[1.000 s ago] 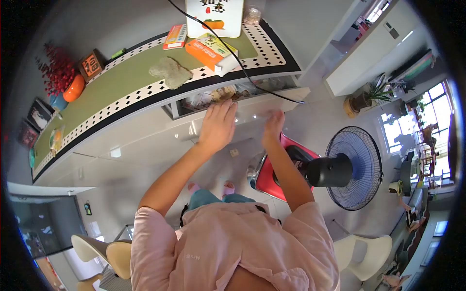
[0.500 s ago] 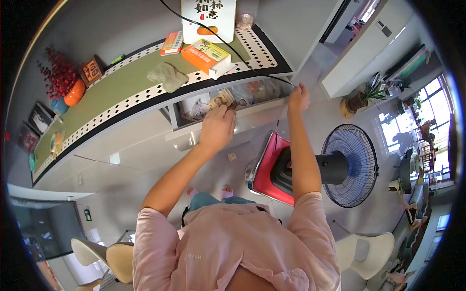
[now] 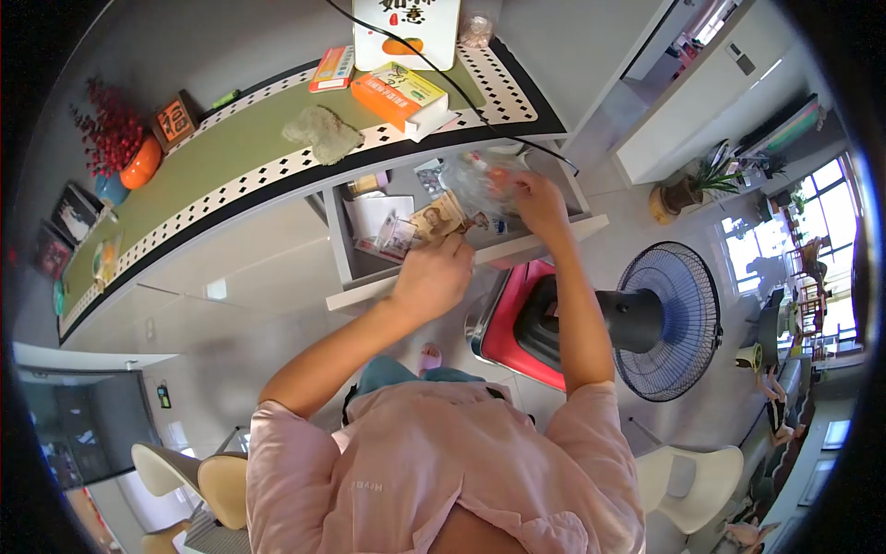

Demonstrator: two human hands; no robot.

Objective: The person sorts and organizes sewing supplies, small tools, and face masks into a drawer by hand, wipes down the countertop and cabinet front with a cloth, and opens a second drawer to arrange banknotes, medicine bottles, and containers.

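Note:
The drawer (image 3: 337,302) under the counter stands pulled out. My left hand (image 3: 434,277) is closed over the middle of its front edge, close to a banknote (image 3: 438,217) that lies inside. My right hand (image 3: 543,208) reaches into the drawer's right side, its fingers pinched on a crumpled clear plastic bag (image 3: 478,185); the fingertips are partly blurred against the bag. A white box (image 3: 380,214) and some small papers lie in the left part of the drawer. A black cable (image 3: 452,78) hangs across the counter, its loose end over the drawer's right corner.
On the counter are an orange and yellow box (image 3: 399,100), a smaller orange box (image 3: 332,69), a grey-green cloth (image 3: 323,135) and a white sign (image 3: 406,42). A fan (image 3: 666,321) and a red stool (image 3: 498,323) stand beside my right arm.
The drawer has come further out toward me with my left hand. My right hand has let go of the cable and moved left and down to the plastic bag.

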